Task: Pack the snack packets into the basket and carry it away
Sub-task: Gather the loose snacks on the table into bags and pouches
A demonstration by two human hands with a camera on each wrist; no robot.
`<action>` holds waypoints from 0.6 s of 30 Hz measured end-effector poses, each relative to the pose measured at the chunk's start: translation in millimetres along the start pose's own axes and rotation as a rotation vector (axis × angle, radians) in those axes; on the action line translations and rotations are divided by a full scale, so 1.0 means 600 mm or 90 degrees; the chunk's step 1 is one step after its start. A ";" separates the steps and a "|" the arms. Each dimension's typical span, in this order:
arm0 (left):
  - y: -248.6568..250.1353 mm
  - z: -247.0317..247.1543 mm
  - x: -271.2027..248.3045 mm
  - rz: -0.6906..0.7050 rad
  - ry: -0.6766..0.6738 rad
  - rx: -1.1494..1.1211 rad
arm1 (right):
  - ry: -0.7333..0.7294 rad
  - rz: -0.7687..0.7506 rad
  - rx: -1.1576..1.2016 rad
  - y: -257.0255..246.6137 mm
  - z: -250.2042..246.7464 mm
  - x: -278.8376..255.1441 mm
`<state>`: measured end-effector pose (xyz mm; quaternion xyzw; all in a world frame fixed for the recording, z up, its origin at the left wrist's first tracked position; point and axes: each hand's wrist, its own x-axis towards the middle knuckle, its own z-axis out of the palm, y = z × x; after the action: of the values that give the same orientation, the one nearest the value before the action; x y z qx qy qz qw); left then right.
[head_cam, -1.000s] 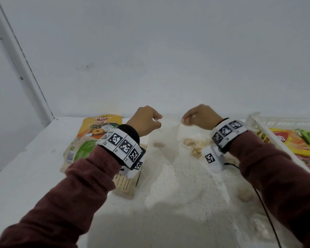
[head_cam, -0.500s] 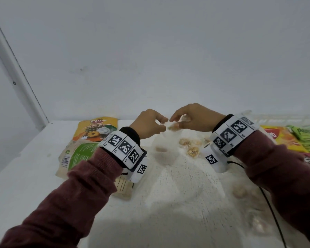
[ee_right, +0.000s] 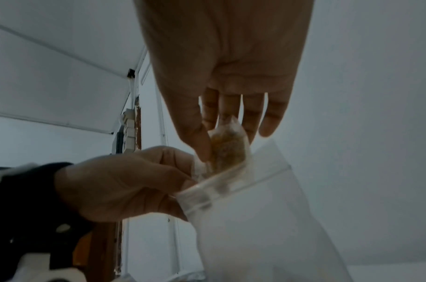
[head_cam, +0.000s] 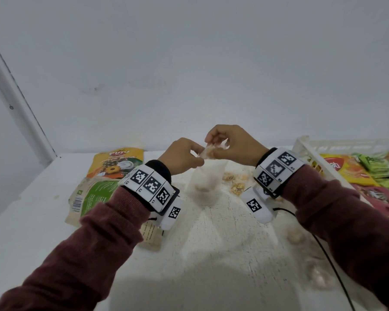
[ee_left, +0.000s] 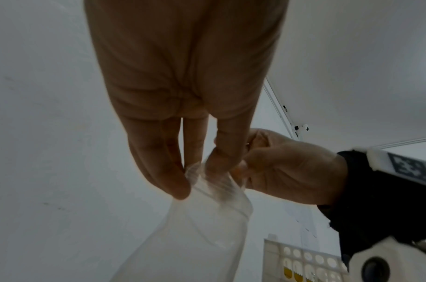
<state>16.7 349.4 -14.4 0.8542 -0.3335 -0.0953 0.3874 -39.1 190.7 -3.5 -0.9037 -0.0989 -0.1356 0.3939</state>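
A white table (head_cam: pixel 211 254) with a worn, streaked top carries everything. At ten o'clock lie a yellow biscuit packet (head_cam: pixel 116 161) and, just nearer, a green-and-tan pouch (head_cam: pixel 90 197). Near centre, loose wrapped snacks (head_cam: pixel 235 182) are scattered; more wrapped pieces (head_cam: pixel 296 237) lie at four o'clock. A white basket (head_cam: pixel 312 158) sits at two o'clock.

The yellow packet (head_cam: pixel 115 161) on the table (head_cam: pixel 32 221) bears the brand "Pino" in red, with smaller lines below too blurred to read; the green-and-tan packet (head_cam: pixel 92 196) shows a barcode, its print illegible; the wristbands (head_cam: pixel 149 187) carry square black-and-white markers.
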 end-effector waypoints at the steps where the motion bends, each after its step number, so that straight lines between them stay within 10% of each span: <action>1: 0.000 0.000 -0.001 0.002 -0.003 -0.007 | -0.002 -0.004 -0.018 0.004 0.002 -0.001; 10: -0.011 0.000 0.008 -0.024 0.015 -0.035 | 0.086 0.109 -0.117 0.043 -0.021 0.008; 18: -0.016 -0.001 0.012 -0.037 0.028 -0.031 | -0.271 0.322 -0.507 0.128 0.048 -0.025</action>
<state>27.3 350.0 -20.2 0.8556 -0.2975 -0.0955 0.4126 -26.6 159.3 -80.0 -0.9868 0.1037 0.1239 0.0112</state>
